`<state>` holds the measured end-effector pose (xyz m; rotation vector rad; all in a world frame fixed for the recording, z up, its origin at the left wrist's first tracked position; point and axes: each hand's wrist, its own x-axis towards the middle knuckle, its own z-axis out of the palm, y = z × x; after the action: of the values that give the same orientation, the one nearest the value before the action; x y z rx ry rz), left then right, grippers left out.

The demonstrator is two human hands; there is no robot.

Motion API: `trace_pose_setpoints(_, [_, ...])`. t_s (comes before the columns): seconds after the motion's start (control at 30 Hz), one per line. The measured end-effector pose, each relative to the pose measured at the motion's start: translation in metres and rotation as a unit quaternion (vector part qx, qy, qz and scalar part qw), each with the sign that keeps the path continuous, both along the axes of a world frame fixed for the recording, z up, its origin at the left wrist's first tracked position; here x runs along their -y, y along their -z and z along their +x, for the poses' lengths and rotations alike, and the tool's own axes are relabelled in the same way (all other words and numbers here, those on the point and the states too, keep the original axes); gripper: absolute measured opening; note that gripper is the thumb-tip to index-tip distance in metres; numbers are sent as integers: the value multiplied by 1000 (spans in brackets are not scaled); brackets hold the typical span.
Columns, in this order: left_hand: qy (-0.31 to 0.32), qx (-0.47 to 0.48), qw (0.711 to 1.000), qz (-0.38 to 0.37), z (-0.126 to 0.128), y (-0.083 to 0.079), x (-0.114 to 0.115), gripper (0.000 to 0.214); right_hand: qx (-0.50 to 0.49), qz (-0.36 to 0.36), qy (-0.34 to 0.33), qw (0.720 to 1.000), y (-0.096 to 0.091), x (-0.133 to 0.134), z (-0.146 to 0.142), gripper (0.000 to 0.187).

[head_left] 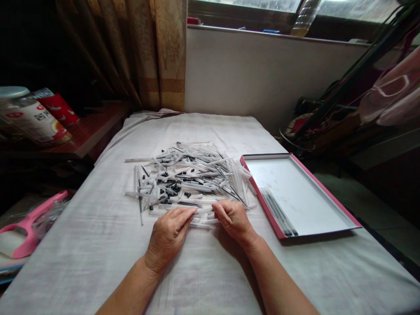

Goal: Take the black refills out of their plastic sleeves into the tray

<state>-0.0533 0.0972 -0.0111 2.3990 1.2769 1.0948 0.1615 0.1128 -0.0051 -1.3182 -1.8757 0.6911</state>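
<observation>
Near the front of a loose heap of pen parts (197, 170), both my hands are closed with their fingertips facing each other. My left hand (170, 234) pinches thumb against fingers. A short gap away, my right hand (233, 218) pinches in the same way. Clear plastic pieces show between and below the fingertips, but whether they are held or lie on the cloth is unclear. Transparent pen barrels, thin black refills (190, 204) and small black plugs (171, 190) make up the heap. To the right, a shallow pink-edged box (328, 192) holds several pens (278, 212) along its left side.
A pale cloth (98, 253) covers the table. Beyond its left edge are a pink-handled tool (31, 223) and a labelled jar (36, 118) on a brown cabinet (98, 124). Curtains (141, 52) and a wall (249, 74) stand behind; a bottle (305, 19) is on the windowsill.
</observation>
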Motion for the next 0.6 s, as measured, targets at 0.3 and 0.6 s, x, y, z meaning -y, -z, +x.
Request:
trace_pose_setpoints(0.3, [-8,11,1000,3,-2,1,-2,26,-90,-31,-10,995,-6,5,6,13])
trace_pose_setpoints(0.6, [4,-1,1000,8,-1,0,-1,27,-2,17,16,1000,-4,2,-1,36])
